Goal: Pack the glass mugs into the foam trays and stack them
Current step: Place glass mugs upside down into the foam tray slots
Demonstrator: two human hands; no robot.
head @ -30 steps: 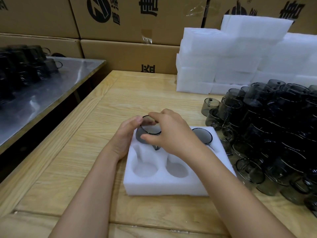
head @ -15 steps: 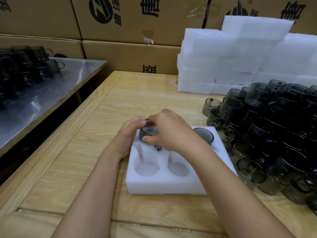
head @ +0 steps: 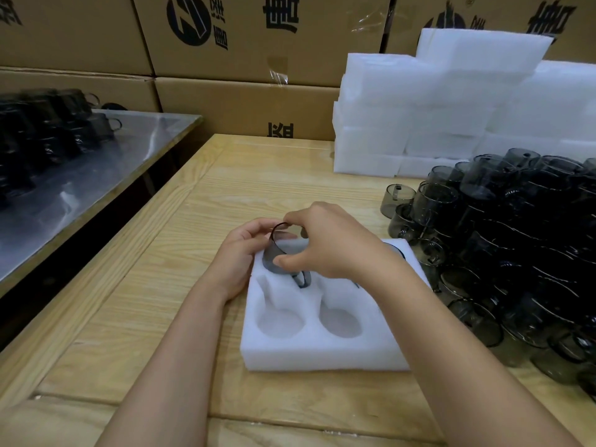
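Grey mug (head: 278, 257) between fingers (head: 292, 218) of left hand (head: 240, 253) and right hand (head: 335, 245)

The right hand (head: 335, 243) hides most of a second mug (head: 396, 251). Right of it, the mug pile (head: 516, 253) is cropped.

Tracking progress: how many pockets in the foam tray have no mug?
2: near-left pocket and near-right pocket. The left hand and right hand, holding a glass mug, partly hide the far row.

Left hand (head: 240, 253) cupping glass mug (head: 270, 258), right hand (head: 329, 243) pinch grip, forearms extended forward.
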